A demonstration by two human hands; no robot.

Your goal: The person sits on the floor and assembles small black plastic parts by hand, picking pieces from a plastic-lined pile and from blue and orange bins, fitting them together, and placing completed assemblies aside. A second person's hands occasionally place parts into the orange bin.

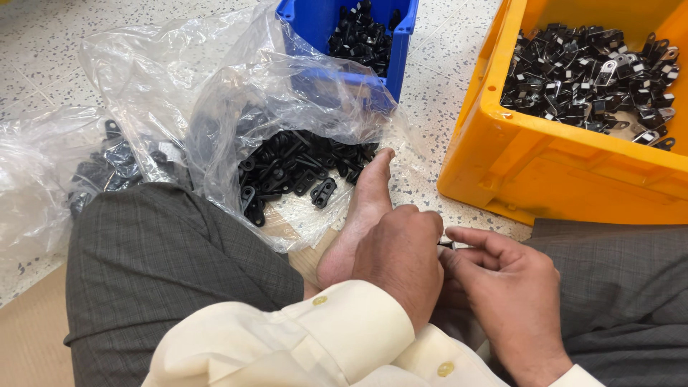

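Note:
My left hand and my right hand meet above my crossed legs, fingertips pinched together on a small dark part that is mostly hidden. Both wear cream shirt cuffs. A pile of black plastic clips lies on a clear plastic bag just ahead of my bare foot. The yellow crate to the right holds several black and metal assembled parts.
A blue bin with black parts stands at the top centre. A second clear bag with dark pieces lies at the left. The floor is speckled terrazzo, with a brown sheet at lower left.

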